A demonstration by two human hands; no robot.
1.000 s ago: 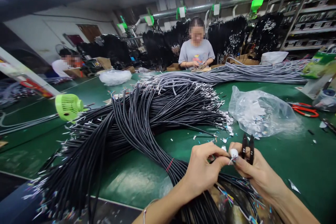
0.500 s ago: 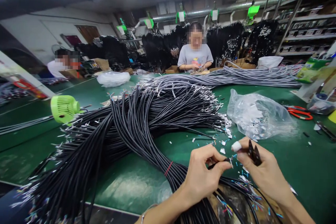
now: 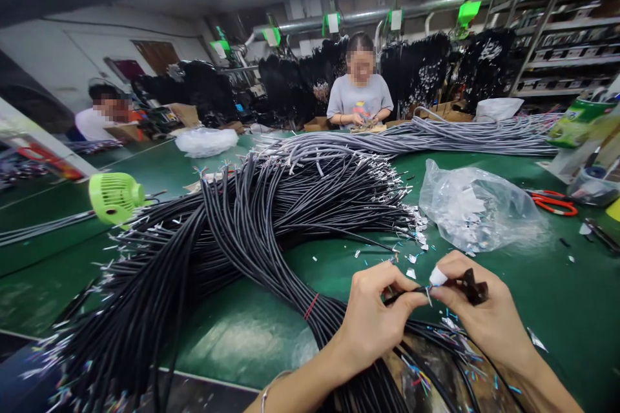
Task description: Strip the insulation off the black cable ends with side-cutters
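Note:
My left hand [image 3: 372, 313] is closed on a black cable [image 3: 400, 295], pinching it near its stripped end between thumb and fingertips. Fine pale strands stick out from that cable end. Facing it, my right hand [image 3: 491, 313] has a small pair of dark cutters [image 3: 473, 286] tucked in its grip, jaws pointing up. The thumb and the white-covered index fingertip of this hand pinch at the wires; their exact hold is hidden. Below both hands lie more cable ends with coloured wires [image 3: 421, 379]. A red tie [image 3: 311, 306] binds the cable bundle beside my left forearm.
Black cables [image 3: 271, 206] are heaped across the green table [image 3: 242, 335]. A clear bag of scraps [image 3: 477, 206] lies beyond my right hand, near orange-handled scissors [image 3: 552, 202]. A green fan [image 3: 113, 199] stands at left. Grey cables [image 3: 465, 137] lie farther back, before a seated co-worker [image 3: 361, 97].
My right hand has moved left to the cable end, its fingertips now meeting the wires. The cutters have tilted in that hand. My left hand keeps its hold on the cable.

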